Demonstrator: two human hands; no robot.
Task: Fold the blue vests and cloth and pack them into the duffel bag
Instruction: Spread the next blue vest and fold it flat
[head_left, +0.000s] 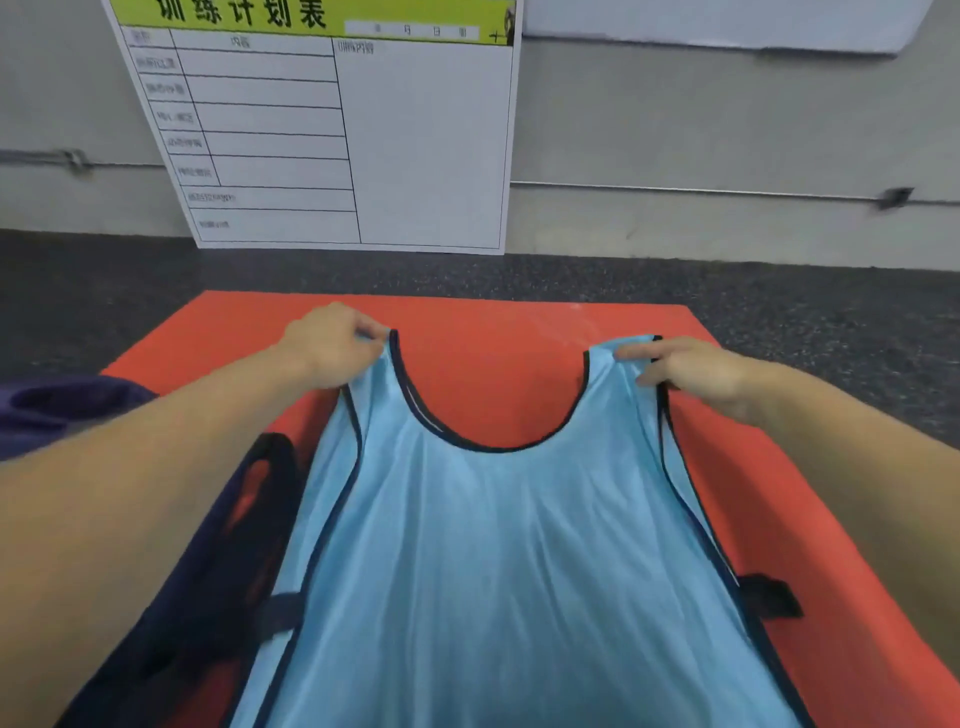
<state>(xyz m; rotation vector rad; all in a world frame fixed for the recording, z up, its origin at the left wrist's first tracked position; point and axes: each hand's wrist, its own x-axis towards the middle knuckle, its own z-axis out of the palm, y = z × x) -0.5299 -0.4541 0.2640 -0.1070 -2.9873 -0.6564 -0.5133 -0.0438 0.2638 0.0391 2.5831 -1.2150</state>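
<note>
This looks like a gym or sports training room. A white board (332, 130) with a green header and a ruled training-schedule table leans against a plain grey wall (727, 130), and the floor (831, 312) is dark speckled rubber. A red exercise mat (493, 332) lies on it, carrying a light blue sports vest (493, 571).

One light blue vest (498, 561), one navy garment (197, 561), one red mat (488, 374), one board (332, 130), two hands (332, 343).
</note>
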